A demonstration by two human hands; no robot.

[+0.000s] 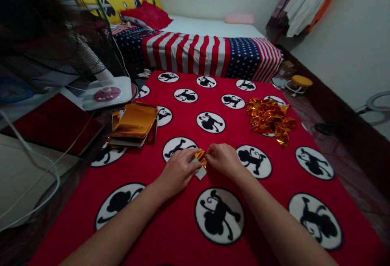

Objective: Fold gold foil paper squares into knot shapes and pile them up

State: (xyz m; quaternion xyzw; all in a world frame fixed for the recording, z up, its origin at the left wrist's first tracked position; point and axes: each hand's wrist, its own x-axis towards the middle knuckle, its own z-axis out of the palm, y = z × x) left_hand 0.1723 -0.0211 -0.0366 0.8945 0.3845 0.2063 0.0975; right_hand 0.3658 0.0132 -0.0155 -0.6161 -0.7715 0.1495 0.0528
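A single head-worn camera looks forward and down from above the near end of the red cloth (213, 131), which lies close. The bed (201, 50) stands farther off; no second view shares the scene.

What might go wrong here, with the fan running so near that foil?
The fan stands close to the loose stack of gold foil sheets; a gust might scatter it. The small foil piece between the left hand and right hand looks thin and could tear or crease wrongly.
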